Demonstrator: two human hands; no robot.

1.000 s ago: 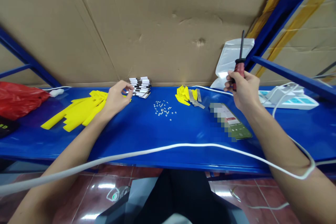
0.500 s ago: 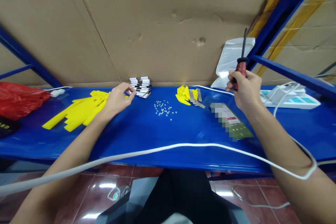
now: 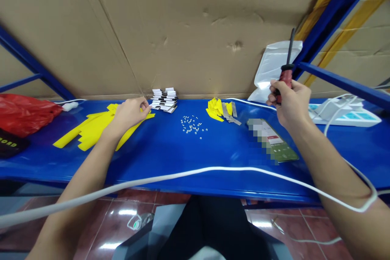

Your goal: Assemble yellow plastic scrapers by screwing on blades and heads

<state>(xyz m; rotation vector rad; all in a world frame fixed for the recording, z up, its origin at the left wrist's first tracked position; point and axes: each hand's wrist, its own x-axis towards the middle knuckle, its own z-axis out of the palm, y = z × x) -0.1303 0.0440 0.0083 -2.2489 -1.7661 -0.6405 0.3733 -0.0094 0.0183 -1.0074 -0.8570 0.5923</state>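
My right hand [image 3: 291,99] is wrapped round the red handle of a screwdriver [image 3: 287,74], raised above the tabletop with its dark shaft pointing up. Over a pile of flat yellow strips [image 3: 94,128] hovers my left hand [image 3: 132,111], fingers loosely curled and the thumb apart, with nothing visible in it. Just right of those fingertips sits a stack of white folded pieces with dark parts [image 3: 164,99]. Small screws and nuts [image 3: 191,125] lie scattered in the middle. Beyond them is a small heap of yellow blades with grey metal ends [image 3: 221,109].
A phone [image 3: 274,142] lies below my right hand, near a white power strip [image 3: 359,115]. A white cable [image 3: 213,168] crosses in front of the blue table [image 3: 170,150]. A red plastic bag [image 3: 27,113] is at left; a white pouch [image 3: 271,65] leans on the cardboard [image 3: 195,28].
My left hand has drawn back left from the white stack, further over the yellow strips. My right hand still holds the screwdriver upright. The whole view has shifted slightly.
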